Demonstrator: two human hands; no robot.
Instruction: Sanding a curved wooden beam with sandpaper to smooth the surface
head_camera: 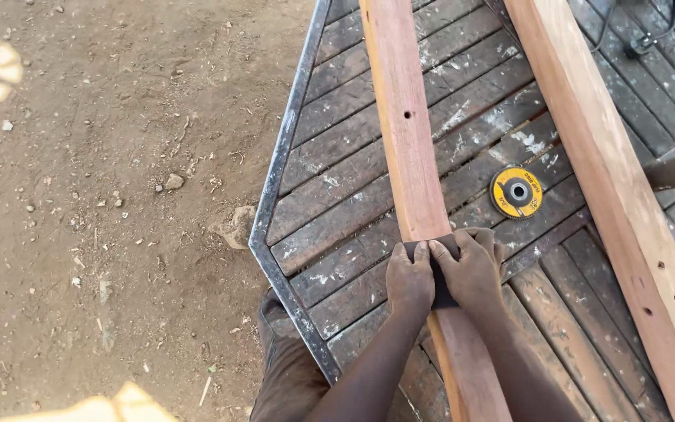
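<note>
A long reddish wooden board (406, 133) with a small drilled hole lies lengthwise on a slatted wooden worktable (337, 211). Both my hands press a dark sheet of sandpaper (441, 273) wrapped over the board. My left hand (409, 281) grips the sheet on the board's left side. My right hand (472, 270) grips it on the right side, fingers curled over the edge. The two hands touch each other.
A second, paler wooden beam (619, 195) with holes runs along the right. A yellow-and-black flap disc (516, 192) lies between the two boards. The table has a metal frame edge (279, 172). Sandy ground with stones (103, 195) lies left; a black cable (642, 35) sits top right.
</note>
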